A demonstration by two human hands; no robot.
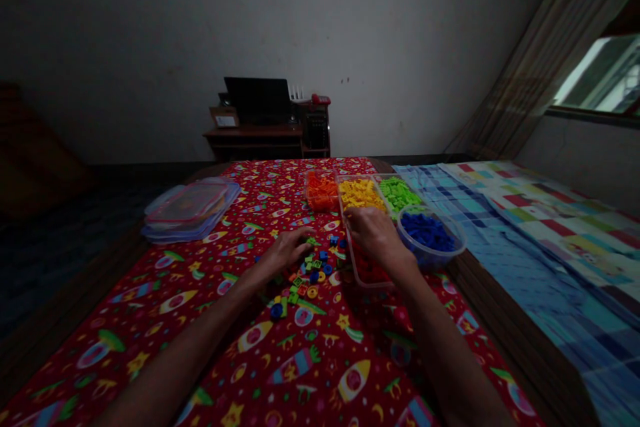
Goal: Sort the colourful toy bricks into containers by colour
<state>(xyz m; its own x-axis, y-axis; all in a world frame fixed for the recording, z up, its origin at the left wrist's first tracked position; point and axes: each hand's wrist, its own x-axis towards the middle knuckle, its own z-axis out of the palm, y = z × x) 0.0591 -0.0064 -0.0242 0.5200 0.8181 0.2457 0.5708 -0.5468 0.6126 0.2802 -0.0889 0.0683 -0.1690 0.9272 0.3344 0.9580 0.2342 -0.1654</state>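
Note:
My left hand (290,250) rests low over the red patterned cloth, thumb and index finger apart beside a small green toy brick (311,241). Around it lie several loose building bricks in green, blue, orange and yellow, among them a round blue piece (277,311) and a round yellow piece (313,292). My right hand (373,230) is over the divided clear tray (373,285), above its red bricks (367,268) and close to the yellow bricks (361,193). Its fingers are curled together, and whatever they hold is hidden.
Orange bricks (321,191) and green bricks (399,194) fill containers farther back. A round tub (457,250) of blue bricks stands at the right. Stacked plastic lids (190,210) lie at the left. Beyond are a desk with a monitor (259,100) and a bed (540,247).

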